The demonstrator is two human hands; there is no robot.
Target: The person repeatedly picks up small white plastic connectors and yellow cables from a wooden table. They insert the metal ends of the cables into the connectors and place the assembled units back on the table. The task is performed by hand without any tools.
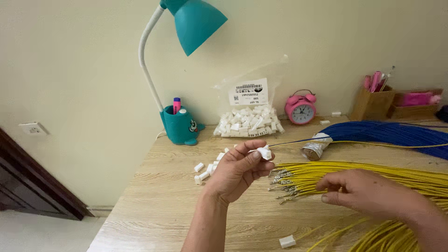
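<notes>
Yellow wires (373, 175) lie bundled across the table (158, 200); our right hand (368, 191) rests on them, fingers loosely curled, gripping nothing. Our left hand (235, 170) pinches a small white connector (265, 152) above the table, wires trailing from it.

Home desk used as workbench: teal lamp (186, 28), pink alarm clock (301, 110), wire bundles (401, 133), wooden desk (158, 205).

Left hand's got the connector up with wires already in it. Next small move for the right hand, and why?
Probably pinch one yellow wire by its metal tip. The right hand hovers over the bundle with nothing visibly pinched, while the left hand holds the white connector raised, a blue wire and a yellow one already running from it.
</notes>
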